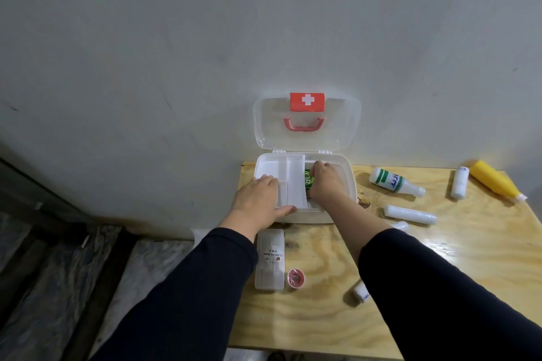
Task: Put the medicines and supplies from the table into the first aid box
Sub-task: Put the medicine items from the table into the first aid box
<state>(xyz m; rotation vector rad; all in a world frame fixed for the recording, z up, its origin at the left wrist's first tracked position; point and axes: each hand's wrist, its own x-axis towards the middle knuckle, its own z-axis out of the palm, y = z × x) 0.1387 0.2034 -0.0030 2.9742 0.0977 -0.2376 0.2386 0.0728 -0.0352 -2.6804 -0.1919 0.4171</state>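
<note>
The white first aid box [349, 173] stands open at the table's far left, its clear lid [337, 126] leaning on the wall. My right hand [325, 182] is inside the box, shut on a green package [308, 182]. My left hand [259, 199] rests flat on the inner tray [289, 182] and the box's front left rim. On the table lie a white bottle with green stripes [393, 182], a yellow bottle [494, 182], gauze rolls [410, 214] [459, 183], a clear plastic case [269, 259], a pink tape roll [296, 278] and a small white tube [361, 293].
The wooden table [454, 258] stands against a grey wall. Its left edge runs just beside the box and the clear case. Left of the table is a drop to a dark floor with a patterned cover [73, 272].
</note>
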